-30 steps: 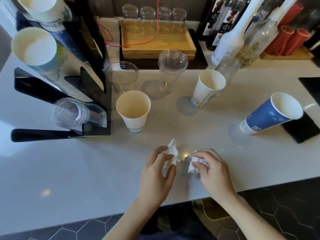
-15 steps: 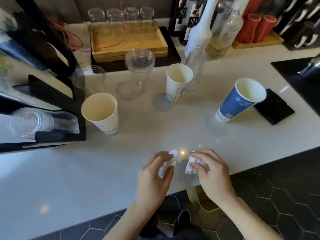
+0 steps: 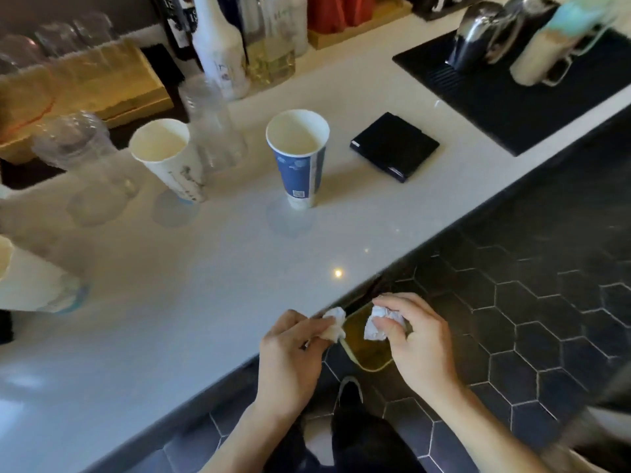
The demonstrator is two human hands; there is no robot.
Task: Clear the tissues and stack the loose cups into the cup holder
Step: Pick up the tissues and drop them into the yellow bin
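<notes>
My left hand (image 3: 290,356) pinches a crumpled white tissue (image 3: 334,324) at the counter's front edge. A second crumpled tissue (image 3: 377,324) is gripped in my right hand (image 3: 418,343), held off the counter over a yellow-rimmed bin (image 3: 365,349) on the floor. On the white counter (image 3: 205,285) stand a blue paper cup (image 3: 300,158), a white paper cup (image 3: 169,158) and a stack of clear plastic cups (image 3: 78,148). Another white paper cup (image 3: 30,281) is cut off at the left edge. The cup holder is out of view.
A black square pad (image 3: 394,145) lies right of the blue cup. A black drip mat (image 3: 505,100) with metal jugs is at the far right. Bottles (image 3: 222,46) and a wooden tray (image 3: 85,83) with glasses line the back. Dark hexagonal floor tiles lie below the counter edge.
Both hands have drawn back from the counter with their tissues to its front edge and over the bin. The view has swung right, and the cup holder has left the frame.
</notes>
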